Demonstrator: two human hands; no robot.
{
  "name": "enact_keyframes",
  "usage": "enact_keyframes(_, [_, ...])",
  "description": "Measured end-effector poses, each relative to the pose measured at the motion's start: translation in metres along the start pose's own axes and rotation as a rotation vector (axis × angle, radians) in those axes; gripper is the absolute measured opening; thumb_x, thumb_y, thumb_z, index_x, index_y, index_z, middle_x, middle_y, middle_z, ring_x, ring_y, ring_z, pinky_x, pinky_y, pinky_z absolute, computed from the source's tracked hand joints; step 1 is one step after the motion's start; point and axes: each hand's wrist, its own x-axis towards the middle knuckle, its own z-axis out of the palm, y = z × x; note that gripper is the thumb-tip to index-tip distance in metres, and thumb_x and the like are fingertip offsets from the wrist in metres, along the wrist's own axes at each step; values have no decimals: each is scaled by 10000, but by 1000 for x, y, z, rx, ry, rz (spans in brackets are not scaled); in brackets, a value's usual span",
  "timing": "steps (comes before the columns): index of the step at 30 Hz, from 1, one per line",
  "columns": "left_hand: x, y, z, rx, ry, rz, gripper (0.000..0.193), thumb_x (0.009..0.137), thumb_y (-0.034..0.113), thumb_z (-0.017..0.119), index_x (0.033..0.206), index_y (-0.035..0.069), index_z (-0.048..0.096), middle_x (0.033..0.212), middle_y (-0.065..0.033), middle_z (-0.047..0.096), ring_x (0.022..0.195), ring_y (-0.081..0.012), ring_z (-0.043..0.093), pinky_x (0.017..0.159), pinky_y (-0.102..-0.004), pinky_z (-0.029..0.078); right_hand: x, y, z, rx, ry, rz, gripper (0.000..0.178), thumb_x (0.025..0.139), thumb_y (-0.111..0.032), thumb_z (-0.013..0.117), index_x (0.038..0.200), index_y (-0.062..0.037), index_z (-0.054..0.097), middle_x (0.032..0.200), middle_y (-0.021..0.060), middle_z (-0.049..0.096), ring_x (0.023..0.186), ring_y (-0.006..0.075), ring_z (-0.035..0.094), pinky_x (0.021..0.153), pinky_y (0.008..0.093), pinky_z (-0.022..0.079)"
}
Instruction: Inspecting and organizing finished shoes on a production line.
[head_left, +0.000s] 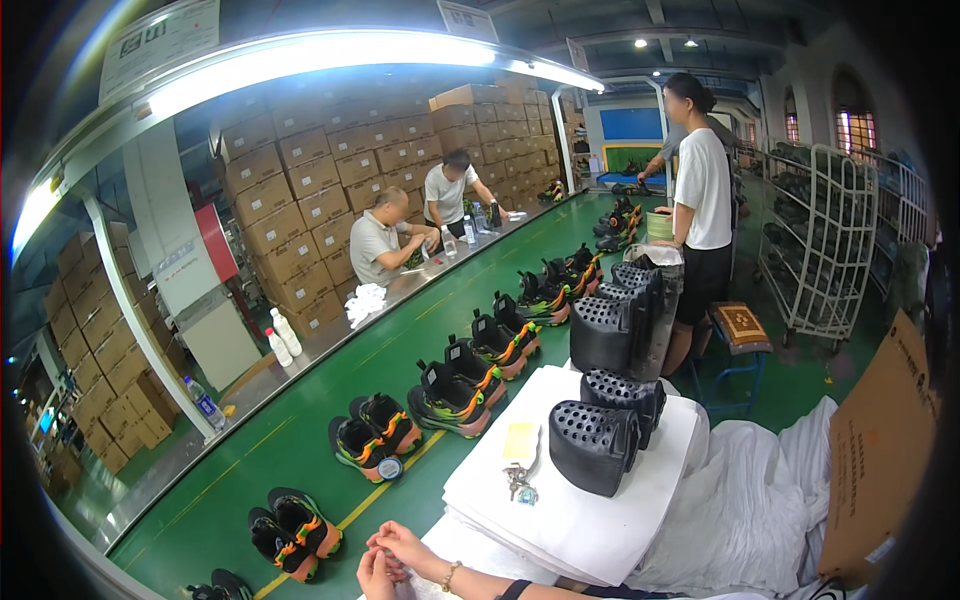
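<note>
At the lower edge my left hand and my right hand meet, fingertips close together. Both have their fingers pinched. Something pale and thin shows just below them, too small to make out. A beaded bracelet circles my right wrist. Nearest to my hands on the green conveyor belt is a pair of black and orange sneakers. Another pair stands farther along, with a round tag on one shoe. To the right, a stack of white sheets bears keys and black perforated shoe forms.
More sneakers line the belt. Beyond it, two people work at a metal ledge holding white bottles. A standing person is at the right, near a stool and wheeled rack. A cardboard sheet leans at far right.
</note>
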Motion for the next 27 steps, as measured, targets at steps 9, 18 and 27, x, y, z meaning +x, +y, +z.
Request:
enact_keyframes(9, [-1,1,1,-42,56,40,180,911,158,436,967,18,536,628,-43,548,470,-100,514,402,-211,431,2,3,-3,56,-21,38,64,885,-90,467,886,-50,417,939,97,560,857,141,546,710,262,479])
enact_keyframes(18, [-1,1,2,-19,62,54,181,906,156,437,948,19,548,626,-38,542,471,-99,498,424,-209,422,2,1,-4,-8,-16,35,74,893,-107,466,898,-52,417,953,89,560,882,149,549,708,277,487])
enact_keyframes(27, [-2,1,5,-26,65,56,165,901,138,442,927,18,551,603,-23,514,453,-81,472,409,-197,405,0,-2,-6,-21,-11,61,52,902,-112,457,901,-70,427,986,94,562,908,136,543,755,261,470])
